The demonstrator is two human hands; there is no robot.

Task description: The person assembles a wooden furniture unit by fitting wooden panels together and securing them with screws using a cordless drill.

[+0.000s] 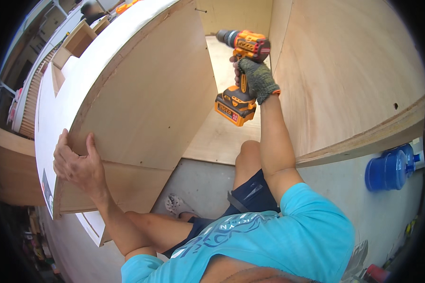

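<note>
My right hand [259, 78], in a dark green fingerless knit glove, is wrapped round the handle of an orange and black cordless drill [251, 43]. The drill is raised inside an open plywood cabinet, its chuck pointing left and its battery low. Bare, my left hand [79, 162] grips the near edge of the cabinet's left plywood panel [151, 104]. Its thumb lies on the inner wood face and its fingers reach over to the white outer face. A dark screw [201, 10] sticks out near the panel's top. Whether a bit sits in the chuck I cannot tell.
The right plywood panel [349, 80] rises beside my right arm. Blue water jugs [387, 170] lie on the grey floor at the right. My legs are bent below the cabinet. Open wooden boxes [78, 42] and a distant person [92, 11] show at the upper left.
</note>
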